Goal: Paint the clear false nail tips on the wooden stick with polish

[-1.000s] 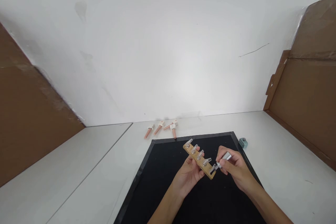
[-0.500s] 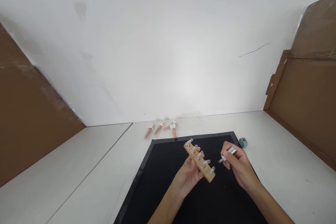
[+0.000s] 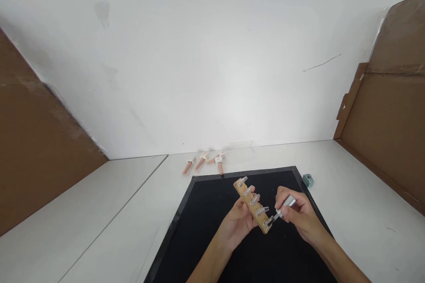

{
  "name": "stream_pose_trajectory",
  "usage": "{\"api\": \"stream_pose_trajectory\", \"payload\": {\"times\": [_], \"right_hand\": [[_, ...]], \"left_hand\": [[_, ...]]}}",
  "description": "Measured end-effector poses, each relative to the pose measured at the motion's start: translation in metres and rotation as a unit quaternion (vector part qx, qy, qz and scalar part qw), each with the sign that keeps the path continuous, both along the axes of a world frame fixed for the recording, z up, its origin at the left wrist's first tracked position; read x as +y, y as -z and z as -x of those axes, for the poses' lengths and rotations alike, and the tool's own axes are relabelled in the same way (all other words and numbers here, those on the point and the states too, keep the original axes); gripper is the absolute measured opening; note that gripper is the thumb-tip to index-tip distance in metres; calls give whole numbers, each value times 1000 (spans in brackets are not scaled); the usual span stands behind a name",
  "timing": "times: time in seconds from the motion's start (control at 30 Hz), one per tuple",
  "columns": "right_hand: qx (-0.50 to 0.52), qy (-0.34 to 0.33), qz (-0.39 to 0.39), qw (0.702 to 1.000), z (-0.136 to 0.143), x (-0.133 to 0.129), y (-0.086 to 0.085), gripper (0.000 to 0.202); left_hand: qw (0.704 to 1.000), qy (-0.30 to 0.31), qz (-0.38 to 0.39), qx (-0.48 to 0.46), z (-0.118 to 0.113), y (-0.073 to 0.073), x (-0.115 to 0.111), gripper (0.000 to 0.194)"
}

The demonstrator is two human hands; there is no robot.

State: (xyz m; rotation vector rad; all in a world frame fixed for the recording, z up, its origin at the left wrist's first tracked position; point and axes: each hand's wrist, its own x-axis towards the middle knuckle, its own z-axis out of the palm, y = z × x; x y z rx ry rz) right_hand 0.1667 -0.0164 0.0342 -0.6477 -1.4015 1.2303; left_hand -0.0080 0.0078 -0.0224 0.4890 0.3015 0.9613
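My left hand [image 3: 239, 222] is closed around a narrow wooden nail-tip stand [image 3: 249, 204], tilted over the black mat. Several clear false nail tips [image 3: 255, 199] stick out from it in a row. In my right hand [image 3: 300, 216], fingers pinch the silver cap of a nail polish brush [image 3: 288, 202]. The dark bristles reach the false nail at the stand's near end and seem to touch it. Beyond the right hand, a small teal bottle [image 3: 308, 180] stands at the mat's right edge.
Several pink-handled bottles with whitish blocky ends [image 3: 202, 161] lie behind the mat [image 3: 212, 216], near the white wall [image 3: 212, 62]. Cardboard panels rise on the left [image 3: 43, 137] and right [image 3: 388, 115]. A seam crosses the white table [image 3: 109, 225] at left.
My right hand has brought the brush left and down, onto the nearest false nail. The stand has turned slightly in my left hand.
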Motion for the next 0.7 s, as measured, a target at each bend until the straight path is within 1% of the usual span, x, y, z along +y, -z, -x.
{"api": "stream_pose_trajectory", "payload": {"times": [0.13,0.33,0.53,0.7], "right_hand": [[-61,-7,-29,998,0,-1,-4,28],[-100,11,-37,994,0,-2,-8,26],[-86,46,-23,995,0,-1,-2,26],[-54,73,1,996,0,1,-1,29]], "left_hand": [[1000,9,-13,10,0,1,1,35],[1000,9,-7,4,0,2,1,33],[1000,2,4,6,-1,-1,-1,34],[1000,3,5,2,-1,-4,-3,34]]}}
